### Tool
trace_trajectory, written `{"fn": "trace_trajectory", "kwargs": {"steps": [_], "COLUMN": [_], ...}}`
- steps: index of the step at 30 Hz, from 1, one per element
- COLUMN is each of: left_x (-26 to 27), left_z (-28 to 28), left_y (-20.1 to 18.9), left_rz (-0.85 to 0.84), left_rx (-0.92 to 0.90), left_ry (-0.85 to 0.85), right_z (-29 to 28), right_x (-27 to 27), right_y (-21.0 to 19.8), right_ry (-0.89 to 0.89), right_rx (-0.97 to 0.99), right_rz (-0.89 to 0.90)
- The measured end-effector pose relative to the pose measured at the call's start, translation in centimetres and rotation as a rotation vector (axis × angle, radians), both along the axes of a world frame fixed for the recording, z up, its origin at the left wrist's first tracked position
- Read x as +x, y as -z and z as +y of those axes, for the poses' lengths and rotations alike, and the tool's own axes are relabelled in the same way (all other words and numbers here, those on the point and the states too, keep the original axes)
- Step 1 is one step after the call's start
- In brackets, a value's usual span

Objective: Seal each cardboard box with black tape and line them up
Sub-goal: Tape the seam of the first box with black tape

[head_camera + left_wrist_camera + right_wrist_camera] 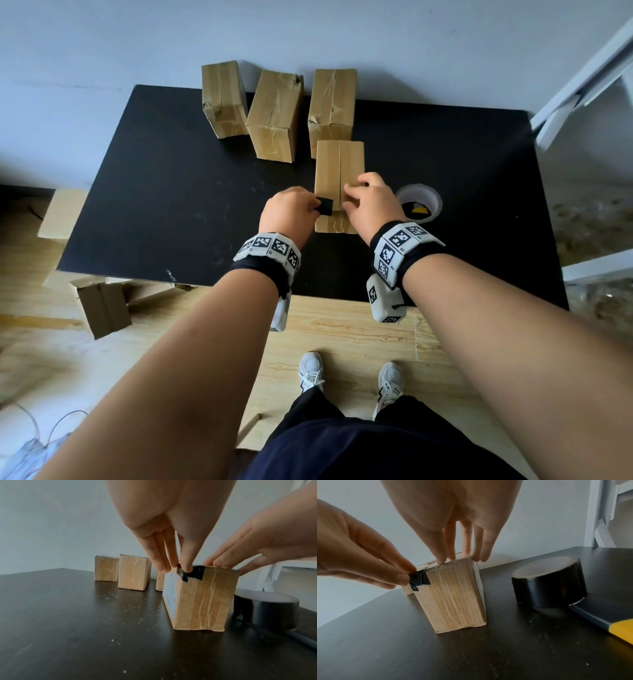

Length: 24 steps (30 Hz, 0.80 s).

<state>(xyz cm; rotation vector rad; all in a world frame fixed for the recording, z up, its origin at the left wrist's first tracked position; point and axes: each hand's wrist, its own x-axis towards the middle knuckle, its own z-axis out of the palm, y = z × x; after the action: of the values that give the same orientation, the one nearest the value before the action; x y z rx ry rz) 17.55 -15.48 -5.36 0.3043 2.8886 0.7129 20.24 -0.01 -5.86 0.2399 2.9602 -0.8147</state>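
A small cardboard box (337, 164) (202, 601) (453, 599) stands on the black table (171, 192), its top seam running away from me. My left hand (291, 209) (399, 574) pinches a short piece of black tape (324, 206) (195, 573) (419, 580) stuck over the box's near left top corner. My right hand (370, 198) (462, 558) rests with straight fingers on the box's top right side. Three more cardboard boxes (224, 99) (275, 116) (332, 102) stand at the table's back edge, bearing old clear tape.
A roll of black tape (418, 204) (274, 609) (549, 582) lies flat just right of the box. A black and yellow knife (607, 622) lies beside it. A white frame (582, 78) stands right of the table. An open carton (102, 308) sits on the floor at left.
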Motion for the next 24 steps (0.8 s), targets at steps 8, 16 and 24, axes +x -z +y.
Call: {"fn": "trace_trajectory", "kwargs": {"steps": [8,16,24], "left_x": [-0.3,-0.9,-1.4], "left_z": [0.1,0.0,0.3], "left_y": [1.3,1.9,1.7], "left_rz": [0.176,0.204,0.156], "left_rx": [-0.19,-0.167,-0.136], "left_ry": [0.229,0.288,0.245], "right_z": [0.1,0.3,0.3], "right_x": [-0.5,-0.6,-0.8], "right_y": [0.2,0.2,0.1], "right_ry": [0.015,0.007,0.014], "right_rx": [-0.004,0.003,-0.003], "right_rz": [-0.008,0.021,0.001]}}
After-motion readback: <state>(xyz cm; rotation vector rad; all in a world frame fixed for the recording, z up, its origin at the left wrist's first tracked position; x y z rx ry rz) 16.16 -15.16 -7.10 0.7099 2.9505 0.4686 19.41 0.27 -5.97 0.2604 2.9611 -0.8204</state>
